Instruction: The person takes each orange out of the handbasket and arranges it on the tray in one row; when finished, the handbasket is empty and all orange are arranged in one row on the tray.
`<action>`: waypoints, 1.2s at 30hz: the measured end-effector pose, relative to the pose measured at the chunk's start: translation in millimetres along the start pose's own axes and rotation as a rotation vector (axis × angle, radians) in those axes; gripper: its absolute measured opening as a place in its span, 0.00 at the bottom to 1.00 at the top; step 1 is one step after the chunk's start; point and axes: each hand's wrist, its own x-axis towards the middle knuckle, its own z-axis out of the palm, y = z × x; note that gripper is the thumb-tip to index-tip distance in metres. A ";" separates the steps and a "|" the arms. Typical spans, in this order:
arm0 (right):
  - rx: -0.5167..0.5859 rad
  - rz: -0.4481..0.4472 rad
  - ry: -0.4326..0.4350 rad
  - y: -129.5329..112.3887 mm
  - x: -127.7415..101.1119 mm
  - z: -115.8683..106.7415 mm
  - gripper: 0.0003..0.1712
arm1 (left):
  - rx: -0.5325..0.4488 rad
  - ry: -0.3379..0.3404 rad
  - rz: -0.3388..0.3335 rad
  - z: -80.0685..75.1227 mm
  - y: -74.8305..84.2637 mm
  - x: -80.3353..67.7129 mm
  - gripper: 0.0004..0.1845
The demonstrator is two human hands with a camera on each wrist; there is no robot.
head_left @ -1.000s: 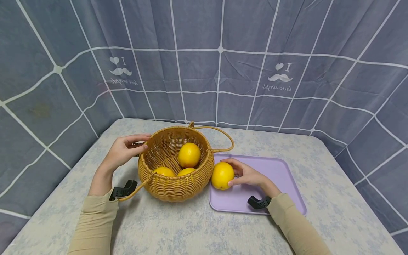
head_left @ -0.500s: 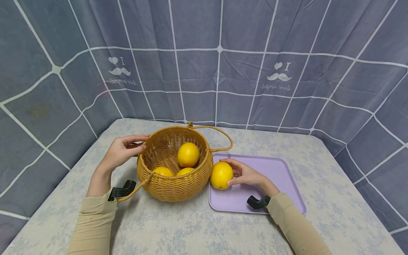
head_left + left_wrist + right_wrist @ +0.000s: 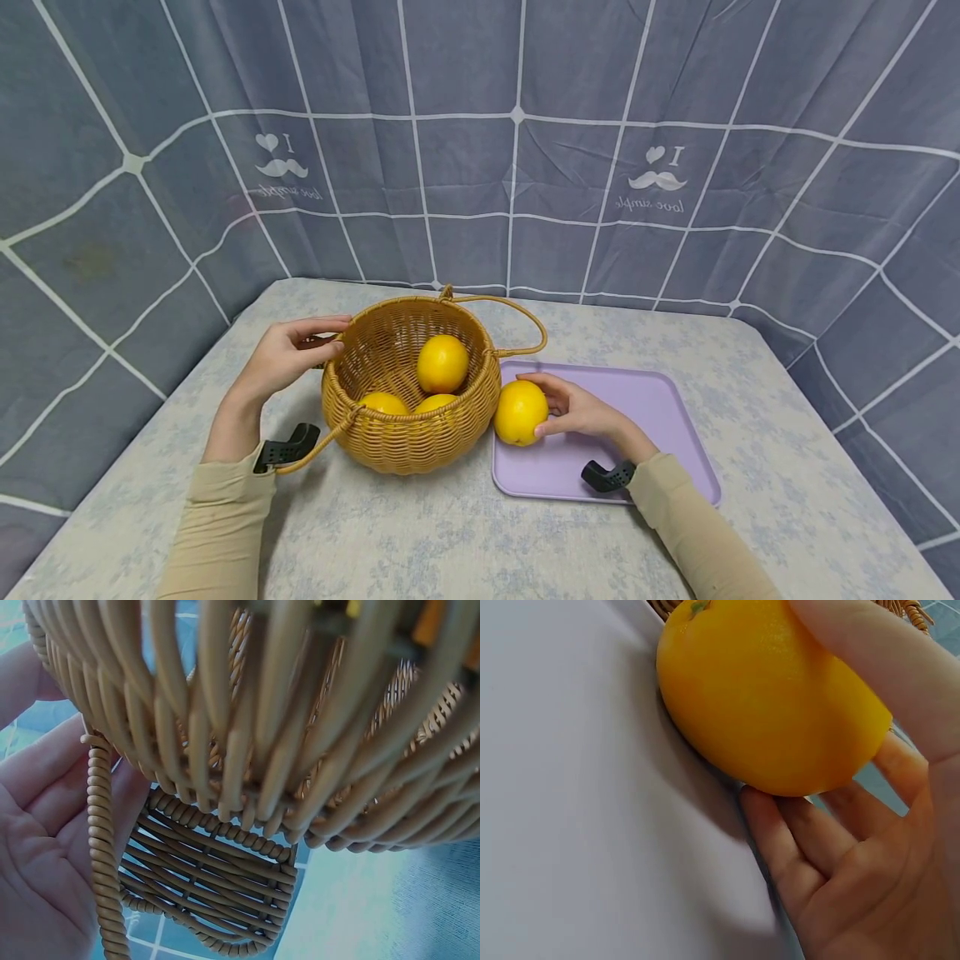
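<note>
At tray's (image 3: 660,417) left edge: 1 orange (image 3: 520,412) set down, gripped by right hand (image 3: 581,410); 3 oranges (image 3: 442,363) left in basket (image 3: 408,442), steadied by left hand (image 3: 285,357).

The basket (image 3: 411,392) is woven wicker, ribbed and rough, with a coiled cane handle (image 3: 101,847). The orange (image 3: 521,412) has a finely dimpled, faintly glossy peel. The lilac tray (image 3: 645,417) looks like smooth matt plastic. Printed cloth covers the worktop (image 3: 787,467); the grey curtain (image 3: 480,150) is soft matt fabric.
</note>
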 end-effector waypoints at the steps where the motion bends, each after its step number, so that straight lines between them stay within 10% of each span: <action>1: -0.002 0.001 -0.001 0.0 0.0 -0.5 0.47 | 0.000 0.000 -0.001 0.0 -0.4 0.2 0.19; 18: -0.082 0.036 -0.049 -18.7 -7.1 -14.6 0.50 | -0.015 0.000 -0.010 0.0 1.6 0.1 0.18; 36: -0.323 -0.010 0.114 -100.4 1.1 -34.3 0.32 | -0.032 -0.002 -0.019 0.6 1.5 -0.3 0.18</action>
